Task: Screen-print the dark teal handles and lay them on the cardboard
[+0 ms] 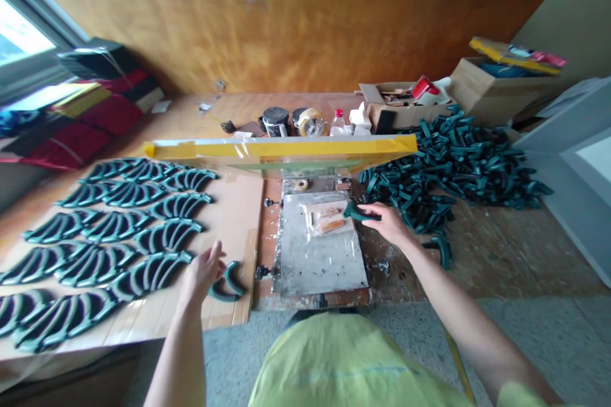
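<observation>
My left hand (204, 269) holds a dark green curved plastic piece (228, 283) just above the front right corner of a board (233, 216), where rows of the same curved pieces (114, 229) lie side by side. My right hand (387, 221) grips another green curved piece (357, 212) at the right edge of a metal printing plate (317, 254). A small jig with tan blocks (327, 221) sits on the plate under clear film. A yellow-taped screen frame (281, 149) stands raised above the plate's far end.
A large heap of green curved pieces (458, 165) lies to the right on the wooden table. Tins, a tape roll and a small bottle (337, 121) stand behind the frame. Cardboard boxes (487, 92) sit at the back right, folded cloth (81, 121) at the left.
</observation>
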A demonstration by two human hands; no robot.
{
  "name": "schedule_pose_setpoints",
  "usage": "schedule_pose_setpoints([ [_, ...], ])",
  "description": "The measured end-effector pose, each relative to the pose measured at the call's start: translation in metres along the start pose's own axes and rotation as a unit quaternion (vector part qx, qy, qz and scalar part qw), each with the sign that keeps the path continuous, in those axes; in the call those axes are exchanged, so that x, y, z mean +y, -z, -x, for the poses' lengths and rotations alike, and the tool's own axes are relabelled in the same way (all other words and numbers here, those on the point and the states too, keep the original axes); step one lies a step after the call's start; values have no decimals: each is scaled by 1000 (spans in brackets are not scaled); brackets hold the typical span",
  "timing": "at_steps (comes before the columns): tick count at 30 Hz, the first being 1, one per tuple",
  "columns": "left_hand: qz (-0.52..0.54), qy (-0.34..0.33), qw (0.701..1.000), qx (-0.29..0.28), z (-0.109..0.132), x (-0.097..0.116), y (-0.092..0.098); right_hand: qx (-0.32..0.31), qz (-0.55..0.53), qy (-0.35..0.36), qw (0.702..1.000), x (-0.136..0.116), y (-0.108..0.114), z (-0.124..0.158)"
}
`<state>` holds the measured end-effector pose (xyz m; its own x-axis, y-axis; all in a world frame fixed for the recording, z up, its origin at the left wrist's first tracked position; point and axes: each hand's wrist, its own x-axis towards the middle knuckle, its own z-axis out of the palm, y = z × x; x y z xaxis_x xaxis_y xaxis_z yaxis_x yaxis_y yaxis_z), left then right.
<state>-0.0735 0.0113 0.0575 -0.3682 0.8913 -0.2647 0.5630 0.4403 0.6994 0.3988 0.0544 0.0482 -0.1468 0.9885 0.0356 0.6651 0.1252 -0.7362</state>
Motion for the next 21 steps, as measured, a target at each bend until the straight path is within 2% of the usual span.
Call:
schedule_pose_setpoints([
  [2, 152, -63, 985, 49, -10, 53, 3, -20, 22, 99, 995, -20, -25, -22],
  [4, 285, -139, 947, 58, -13, 107, 5, -41, 75, 158, 984, -32, -49, -37],
  [6, 385, -184, 901, 77, -11, 154, 8, -56, 128, 190, 972, -37, -66, -43],
  [7, 416, -198, 884, 82, -9, 173, 10, -59, 150, 200, 967, -37, -72, -44],
  [9, 447, -211, 864, 92, -5, 196, 11, -62, 182, 212, 958, -35, -79, -41],
  [11, 450, -209, 862, 105, -3, 204, 11, -61, 201, 215, 954, -31, -82, -37],
  [13, 446, -203, 864, 115, -2, 203, 9, -55, 213, 211, 952, -27, -83, -33],
  [21, 429, -209, 874, 91, -2, 197, 8, -50, 233, 207, 949, -24, -83, -28],
])
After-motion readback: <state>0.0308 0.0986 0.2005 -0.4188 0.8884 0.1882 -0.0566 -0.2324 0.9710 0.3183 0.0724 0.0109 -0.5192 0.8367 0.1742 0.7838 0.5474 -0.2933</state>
